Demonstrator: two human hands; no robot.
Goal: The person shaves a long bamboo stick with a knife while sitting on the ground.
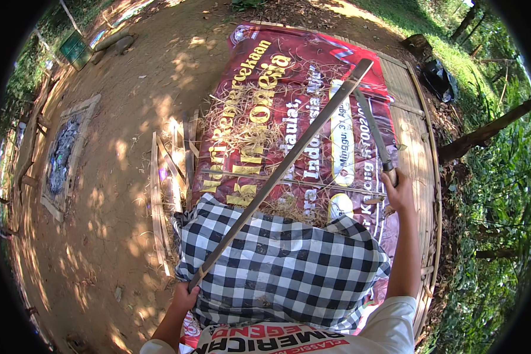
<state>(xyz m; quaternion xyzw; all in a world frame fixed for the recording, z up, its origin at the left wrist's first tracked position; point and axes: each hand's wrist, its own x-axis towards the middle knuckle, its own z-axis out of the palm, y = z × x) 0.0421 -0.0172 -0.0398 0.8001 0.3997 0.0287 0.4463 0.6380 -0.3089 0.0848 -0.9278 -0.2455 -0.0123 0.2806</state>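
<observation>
My left hand (184,298) is closed round the lower end of a long, flat bamboo strip (277,171). The strip slants up and away to the right, over a black-and-white checked cloth (277,259) spread across my lap. At the right, my right hand (400,190) grips the handle of a long-bladed knife (374,127). Its dark blade points away from me and meets the strip near the far end, seemingly just beneath it. Thin curled shavings (245,121) lie scattered over a dark red printed banner (218,150) under the strip.
The banner covers part of a slatted bamboo platform (416,133). Several split bamboo pieces (157,203) lie on the dirt at its left. Farther left is a framed ash pit (65,153), with a green container (75,50) beyond. A black bag (439,79) and a wooden pole (489,130) are at the right.
</observation>
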